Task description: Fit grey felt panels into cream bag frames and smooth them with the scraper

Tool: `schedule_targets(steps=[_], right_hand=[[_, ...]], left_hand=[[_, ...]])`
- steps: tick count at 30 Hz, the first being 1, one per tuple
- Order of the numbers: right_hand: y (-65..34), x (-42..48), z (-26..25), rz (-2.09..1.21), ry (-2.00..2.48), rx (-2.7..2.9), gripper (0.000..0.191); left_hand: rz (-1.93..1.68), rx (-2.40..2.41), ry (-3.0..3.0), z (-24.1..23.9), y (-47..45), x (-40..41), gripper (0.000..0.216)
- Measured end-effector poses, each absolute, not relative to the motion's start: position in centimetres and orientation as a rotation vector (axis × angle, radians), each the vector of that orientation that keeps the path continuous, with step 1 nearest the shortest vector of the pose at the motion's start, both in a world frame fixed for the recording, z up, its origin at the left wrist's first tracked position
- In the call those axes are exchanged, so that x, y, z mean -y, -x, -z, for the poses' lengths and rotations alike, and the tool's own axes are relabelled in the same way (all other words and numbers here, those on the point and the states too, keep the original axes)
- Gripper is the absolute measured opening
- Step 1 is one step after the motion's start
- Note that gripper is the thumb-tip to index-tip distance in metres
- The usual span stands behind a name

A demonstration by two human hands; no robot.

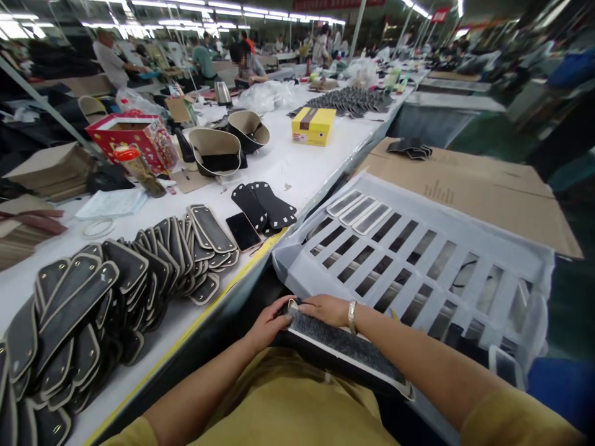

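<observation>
A long dark grey panel with a pale edge (346, 347) lies slantwise in front of my body, its fuzzy grey face up. Its far left end is pinched in my left hand (266, 325), thumb on top. My right hand (325, 309), with a bracelet on the wrist, is closed over the same panel near that end, and the fingers of both hands almost meet. Just beyond is a whitish slotted tray (395, 244), with several pale-edged strips (365, 214) lying in its far left slots. On the table to the left, black pale-trimmed pieces with rivets (125, 266) lie in a long overlapping pile.
A phone (243, 231) and black cut pieces (264, 204) lie near the yellow-taped table edge (186, 341). Farther back are two curved beige-lined pieces (216, 148), a yellow box (313, 126), a red box (134, 139) and a jar (139, 170). Cardboard (465, 186) lies behind the tray. Other people work far off.
</observation>
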State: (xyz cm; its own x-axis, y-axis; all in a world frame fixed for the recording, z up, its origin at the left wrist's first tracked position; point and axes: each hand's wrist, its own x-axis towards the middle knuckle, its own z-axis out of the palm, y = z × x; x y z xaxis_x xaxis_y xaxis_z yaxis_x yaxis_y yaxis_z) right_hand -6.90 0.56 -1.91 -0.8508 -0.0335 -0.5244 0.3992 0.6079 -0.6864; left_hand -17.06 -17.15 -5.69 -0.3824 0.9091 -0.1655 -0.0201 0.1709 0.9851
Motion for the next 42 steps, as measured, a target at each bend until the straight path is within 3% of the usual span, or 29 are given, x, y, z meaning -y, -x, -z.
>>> schedule_targets(steps=[8, 14, 19, 24, 28, 35, 42], right_hand=[[6.8, -1.5, 4.8, 1.584, -0.429, -1.934, 0.060], [7.5, -0.4, 4.9, 1.520, -0.483, -2.004, 0.046], [7.5, -1.5, 2.8, 1.536, -0.622, -2.044, 0.039], [0.7, -7.4, -1.3, 1.815, -1.047, -2.067, 0.040], [-8.8, -9.4, -3.7, 1.993, -1.530, -2.142, 0.041], [-20.2, -4.1, 3.2, 1.729, -2.069, -1.952, 0.037], [-20.9, -2.0, 11.4, 1.189, -2.134, -1.960, 0.023]], left_hand=[[-1.362, -1.490, -0.842, 7.2, 16.5, 17.5, 0.045], [-1.329, -1.536, -0.796, 6.7, 15.9, 17.3, 0.045], [-1.304, -1.530, -1.020, 6.3, 17.4, 17.1, 0.069], [-0.968, -1.873, -1.714, 4.3, 18.3, 17.4, 0.087], [-0.539, -1.823, -2.229, 2.8, 15.4, 15.3, 0.084], [-0.234, -1.746, -2.275, 2.5, 7.3, 10.1, 0.087], [-0.221, -1.748, -2.291, 2.6, 3.2, 8.4, 0.097]])
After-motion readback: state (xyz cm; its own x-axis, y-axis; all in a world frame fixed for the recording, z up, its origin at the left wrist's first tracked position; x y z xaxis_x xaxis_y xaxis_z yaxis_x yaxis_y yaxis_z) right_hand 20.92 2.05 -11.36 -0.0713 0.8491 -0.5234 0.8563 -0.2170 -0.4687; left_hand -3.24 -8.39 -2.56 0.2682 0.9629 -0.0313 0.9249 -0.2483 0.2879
